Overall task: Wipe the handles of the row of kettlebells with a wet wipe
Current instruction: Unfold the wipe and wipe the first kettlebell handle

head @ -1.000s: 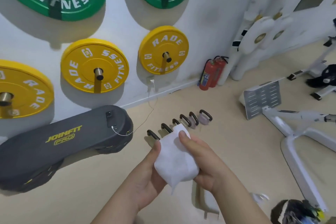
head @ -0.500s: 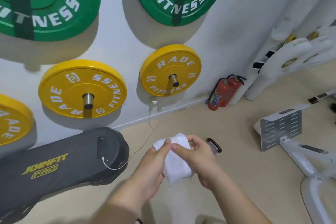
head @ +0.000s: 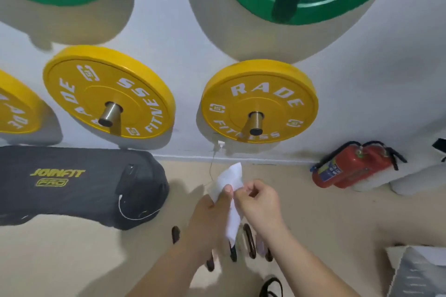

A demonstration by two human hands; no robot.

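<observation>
The beige floor under me carries the row of kettlebells at six o'clock, a black JOINFIT pad at nine, red fire extinguishers at three against the wall, and a grey footplate at five.

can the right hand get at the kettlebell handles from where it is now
Probably yes: the kettlebell handles sit just below the right hand with nothing between, though it and the left hand both pinch the wet wipe.
</observation>
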